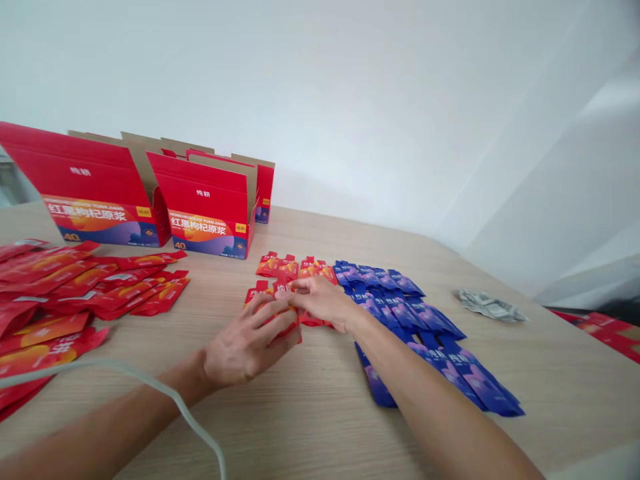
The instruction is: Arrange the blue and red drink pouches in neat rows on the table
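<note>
In front of the open red carton (209, 217), both hands meet on a stack of red sachets (259, 291) lying on the wooden table (320, 413). The left hand (247, 347) lies on it with fingers stretched out, not gripping, while the right hand (323, 303) pinches its upper edge. Rows of blue sachets (425, 327) lie to the carton's right front, and a heap of loose red packets (75, 293) to its left front.

A small packing workroom: bare white walls (380, 87) behind a wood-grain tabletop (310, 420), open printed red cartons (210, 213) standing at 10 o'clock, red sachets (75, 287) heaped at 9 o'clock, blue sachets (415, 313) laid in rows at 3 o'clock.
</note>
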A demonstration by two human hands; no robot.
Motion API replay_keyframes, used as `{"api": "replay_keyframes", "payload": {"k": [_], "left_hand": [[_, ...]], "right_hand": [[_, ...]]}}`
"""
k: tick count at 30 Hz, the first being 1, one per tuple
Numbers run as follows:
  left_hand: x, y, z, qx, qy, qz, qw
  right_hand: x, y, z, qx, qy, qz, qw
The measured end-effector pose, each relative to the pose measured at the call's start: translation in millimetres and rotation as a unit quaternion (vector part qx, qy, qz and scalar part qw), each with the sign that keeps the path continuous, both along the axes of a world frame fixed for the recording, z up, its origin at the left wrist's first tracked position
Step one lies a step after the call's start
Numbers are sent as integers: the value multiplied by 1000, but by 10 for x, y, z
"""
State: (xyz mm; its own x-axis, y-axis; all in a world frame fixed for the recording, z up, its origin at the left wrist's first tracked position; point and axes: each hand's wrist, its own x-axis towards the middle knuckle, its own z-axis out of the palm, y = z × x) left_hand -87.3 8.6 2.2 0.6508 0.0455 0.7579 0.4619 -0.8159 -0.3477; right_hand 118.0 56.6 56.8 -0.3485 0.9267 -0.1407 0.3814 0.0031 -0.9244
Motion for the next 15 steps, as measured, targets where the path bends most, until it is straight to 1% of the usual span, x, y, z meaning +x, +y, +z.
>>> {"api": "replay_keyframes", "payload": {"k": [2,5,8,10,15], "left_hand": [[43,-38,8,6,12,4,1000],[73,-78,5,10,20,7,1000],[67,-99,-26,25,27,6,999],[60,-114,-55,26,32,8,999],[69,-165,-98,15,63,19,998]], "right_hand": [[-10,-29,37,19,-63,17,998],[-21,-57,77,9,-105,39,994],[-34,-81,106,-16,-109,39,993],[-48,-98,135,-19,-111,34,993],[-113,-170,233,-31,-122,67,990]]}}
